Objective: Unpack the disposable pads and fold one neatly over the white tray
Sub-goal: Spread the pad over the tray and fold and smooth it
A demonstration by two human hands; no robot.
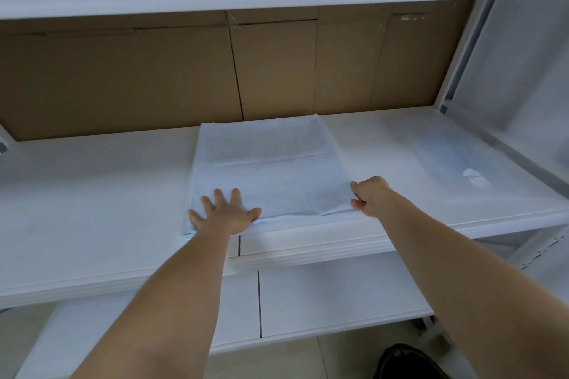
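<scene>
A pale blue-white disposable pad (pixel 271 169) lies draped over a raised rectangular shape on the white shelf (pixel 92 188); the tray beneath it is hidden. My left hand (pixel 224 212) presses flat with spread fingers on the pad's near left corner. My right hand (pixel 369 197) pinches the pad's near right edge between curled fingers and thumb. A fold line runs across the pad's middle.
A clear plastic package (pixel 455 163) with a white label lies on the shelf to the right. Brown cardboard (pixel 154 71) backs the shelf. Another shelf (pixel 308 301) sits below, an upper shelf overhangs, and a dark object (pixel 406 363) rests on the floor.
</scene>
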